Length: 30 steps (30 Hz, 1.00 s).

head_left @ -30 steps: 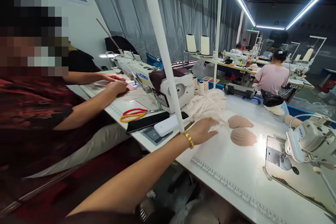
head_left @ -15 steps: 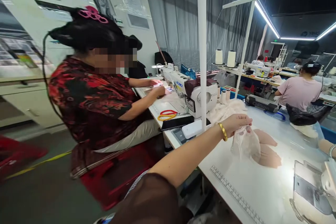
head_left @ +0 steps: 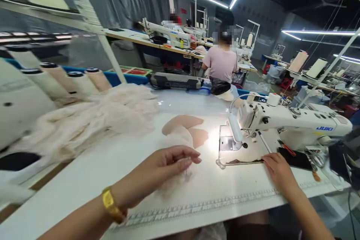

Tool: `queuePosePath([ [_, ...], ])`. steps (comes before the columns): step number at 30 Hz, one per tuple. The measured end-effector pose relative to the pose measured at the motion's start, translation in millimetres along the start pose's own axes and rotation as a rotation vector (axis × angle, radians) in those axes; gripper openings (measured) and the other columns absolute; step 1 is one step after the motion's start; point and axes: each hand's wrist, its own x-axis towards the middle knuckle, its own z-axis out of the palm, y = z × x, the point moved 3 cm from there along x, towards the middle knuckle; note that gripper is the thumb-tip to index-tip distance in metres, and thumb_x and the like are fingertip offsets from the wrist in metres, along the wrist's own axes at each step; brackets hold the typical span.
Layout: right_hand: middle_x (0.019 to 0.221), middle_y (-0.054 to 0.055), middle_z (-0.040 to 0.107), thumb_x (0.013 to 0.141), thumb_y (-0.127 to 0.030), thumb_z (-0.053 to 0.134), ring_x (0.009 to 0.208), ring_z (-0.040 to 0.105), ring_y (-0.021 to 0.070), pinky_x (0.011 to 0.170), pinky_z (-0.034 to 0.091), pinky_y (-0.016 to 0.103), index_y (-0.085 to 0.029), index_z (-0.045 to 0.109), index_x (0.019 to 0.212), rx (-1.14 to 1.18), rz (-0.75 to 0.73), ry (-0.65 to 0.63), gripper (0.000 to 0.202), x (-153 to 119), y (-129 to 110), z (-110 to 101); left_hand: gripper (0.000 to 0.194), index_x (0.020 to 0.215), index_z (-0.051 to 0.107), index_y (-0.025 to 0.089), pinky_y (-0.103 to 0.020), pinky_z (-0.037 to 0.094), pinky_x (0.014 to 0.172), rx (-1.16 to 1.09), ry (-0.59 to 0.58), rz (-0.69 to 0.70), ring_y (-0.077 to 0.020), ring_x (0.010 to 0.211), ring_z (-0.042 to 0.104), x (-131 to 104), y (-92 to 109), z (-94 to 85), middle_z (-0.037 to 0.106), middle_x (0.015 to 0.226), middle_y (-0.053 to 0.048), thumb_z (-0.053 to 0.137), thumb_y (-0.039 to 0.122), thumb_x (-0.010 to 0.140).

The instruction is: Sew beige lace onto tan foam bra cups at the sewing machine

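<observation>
My left hand (head_left: pixel 171 163), with a gold bracelet (head_left: pixel 111 204), hovers over the white table. Its thumb and fingers pinch a thin, sheer pale fabric piece (head_left: pixel 180 135), blurred where it hangs below the hand. Two beige cut fabric pieces (head_left: pixel 185 120) lie under and beyond it. My right hand (head_left: pixel 279 170) rests with fingers laid down at the front edge of the sewing machine bed (head_left: pixel 247 155). A thin white stick (head_left: pixel 264 142) lies by its fingertips; I see nothing held there. The white sewing machine (head_left: pixel 289 118) stands beyond the right hand, its lamp lit.
A heap of cream fabric (head_left: pixel 107 116) lies to the left, near several thread cones (head_left: pixel 97 78). Right of the machine bed are red-handled snips (head_left: pixel 287 147) and a dark flat object (head_left: pixel 295 158). A printed ruler (head_left: pixel 202 208) runs along the front edge. A co-worker (head_left: pixel 222 60) sits further back.
My view has swung right, from the neighbouring co-worker to the sewing machine. My left hand has brought the sheer fabric nearer to me, and my right hand has come into view.
</observation>
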Motion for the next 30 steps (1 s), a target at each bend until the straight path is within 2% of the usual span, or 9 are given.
queuePosePath([
  [3, 0.109, 0.013, 0.071, 0.103, -0.025, 0.048, 0.099, 0.063, 0.027, 0.088, 0.053, 0.043, -0.018, 0.068, 0.119, -0.036, 0.048, 0.015, 0.026, 1.1, 3.0, -7.6, 0.05, 0.115, 0.072, 0.021, -0.039, 0.06, 0.082, -0.005, -0.253, -0.016, -0.0264, 0.094, 0.07, 4.1, -14.9, 35.8, 0.076, 0.111, -0.01, 0.073, 0.056, 0.079],
  [8, 0.098, 0.012, 0.069, 0.103, -0.02, 0.044, 0.088, 0.062, 0.0249, 0.081, 0.051, 0.039, -0.018, 0.068, 0.096, -0.111, 0.068, -0.053, 0.025, -9.4, 13.9, -14.8, 0.051, 0.13, 0.062, 0.024, -0.038, 0.054, 0.091, 0.022, -0.365, 0.034, -0.026, 0.11, 0.066, 7.8, -5.2, 58.7, 0.072, 0.12, -0.009, 0.069, 0.044, 0.084],
  [10, 0.095, 0.014, 0.069, 0.104, -0.021, 0.039, 0.085, 0.063, 0.0253, 0.078, 0.05, 0.038, -0.018, 0.065, 0.093, -0.057, 0.081, -0.005, 0.028, -11.1, 7.0, -16.2, 0.055, 0.133, 0.058, 0.022, -0.038, 0.053, 0.091, -0.025, -0.4, 0.054, -0.0268, 0.114, 0.065, 8.3, 1.6, 67.3, 0.072, 0.121, -0.01, 0.07, 0.04, 0.082],
  [14, 0.075, 0.003, 0.066, 0.109, -0.033, 0.033, 0.062, 0.063, 0.0191, 0.058, 0.047, 0.028, -0.022, 0.056, 0.108, 0.322, 0.233, -0.058, 0.025, -4.3, -31.9, -17.1, 0.064, 0.137, 0.053, 0.018, -0.037, 0.052, 0.09, -0.133, -0.433, 0.094, -0.028, 0.119, 0.063, 11.5, 6.4, 85.5, 0.071, 0.118, -0.013, 0.072, 0.03, 0.078],
  [16, 0.079, 0.001, 0.068, 0.108, -0.036, 0.038, 0.065, 0.064, 0.018, 0.06, 0.047, 0.027, -0.023, 0.055, 0.111, 0.407, 0.159, -0.141, 0.022, 4.7, -61.1, -17.1, 0.066, 0.139, 0.052, 0.018, -0.035, 0.051, 0.086, -0.163, -0.427, 0.103, -0.026, 0.114, 0.064, 13.2, 6.1, 90.8, 0.07, 0.116, -0.011, 0.072, 0.026, 0.077],
  [22, 0.077, 0.003, 0.065, 0.105, -0.02, 0.039, 0.066, 0.061, 0.0195, 0.063, 0.038, 0.03, -0.023, 0.063, 0.103, 0.038, -0.18, -0.024, 0.024, 40.2, -122.3, -7.2, 0.068, 0.141, 0.053, 0.022, -0.028, 0.048, 0.075, -0.135, -0.418, 0.114, -0.0147, 0.082, 0.059, 12.5, 7.4, 100.3, 0.065, 0.101, -0.002, 0.073, 0.025, 0.076],
  [26, 0.073, 0.003, 0.062, 0.102, -0.012, 0.037, 0.063, 0.057, 0.0184, 0.063, 0.034, 0.03, -0.023, 0.062, 0.093, 0.031, -0.243, -0.037, 0.029, 45.1, -130.6, -4.1, 0.077, 0.147, 0.047, 0.023, -0.028, 0.049, 0.077, -0.06, -0.463, 0.13, -0.0153, 0.084, 0.06, 6.9, 16.6, 90.6, 0.07, 0.107, -0.003, 0.069, 0.021, 0.074],
  [29, 0.07, 0.001, 0.061, 0.105, -0.02, 0.039, 0.061, 0.057, 0.0177, 0.062, 0.033, 0.03, -0.024, 0.06, 0.087, 0.035, -0.176, -0.035, 0.028, 32.2, -104.6, -8.4, 0.067, 0.143, 0.054, 0.026, -0.026, 0.048, 0.072, 0.234, -0.497, 0.146, -0.0155, 0.079, 0.06, -3.8, 33.8, 48.2, 0.075, 0.111, -0.002, 0.065, 0.022, 0.077],
  [30, 0.07, 0.001, 0.061, 0.106, -0.023, 0.038, 0.059, 0.056, 0.0177, 0.061, 0.033, 0.03, -0.024, 0.059, 0.085, 0.003, -0.136, -0.034, 0.03, 26.0, -89.6, -9.3, 0.057, 0.137, 0.06, 0.027, -0.026, 0.049, 0.072, 0.358, -0.429, 0.166, -0.0171, 0.08, 0.062, -7.2, 40.5, 26.7, 0.076, 0.108, -0.001, 0.062, 0.025, 0.08],
])
